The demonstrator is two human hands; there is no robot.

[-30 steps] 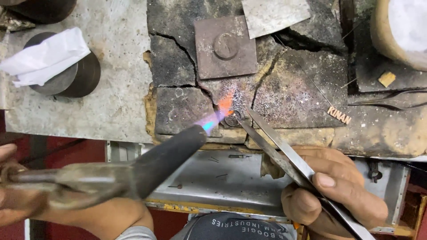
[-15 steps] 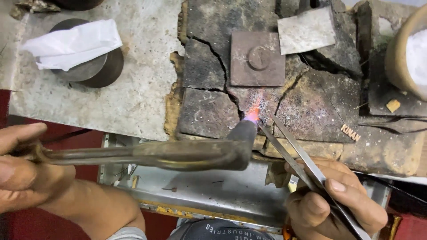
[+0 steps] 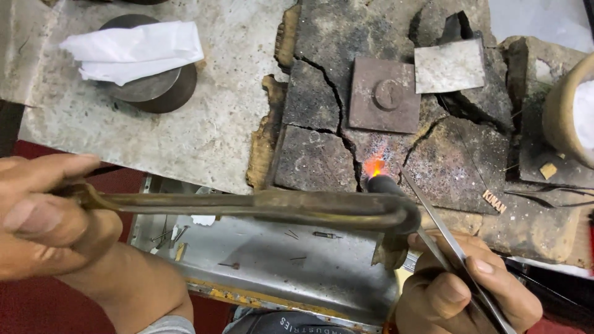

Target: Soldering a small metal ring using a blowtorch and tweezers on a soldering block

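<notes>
My left hand (image 3: 46, 216) grips the handle of a long brass blowtorch (image 3: 260, 207) that reaches right across the view. Its dark nozzle (image 3: 387, 185) bends up toward the cracked, charred soldering block (image 3: 322, 161). A small orange flame (image 3: 374, 166) burns on the block just beyond the nozzle. My right hand (image 3: 461, 291) at the bottom right holds steel tweezers (image 3: 433, 229); their tips point up-left and end close beside the flame. Whatever is being heated is too small to make out.
A square metal plate with a round boss (image 3: 385, 96) and a plain grey metal square (image 3: 448, 65) lie on the block. A small cut-out nameplate (image 3: 495, 201) lies at the right. White tissue (image 3: 133, 49) covers a round metal weight. A metal tray (image 3: 266, 266) sits below the bench edge.
The torch has swung from pointing diagonally to lying level across the view, nozzle hooked upward. The flame shrank from a long blue-pink jet to a small orange glow. The tweezers stayed beside it.
</notes>
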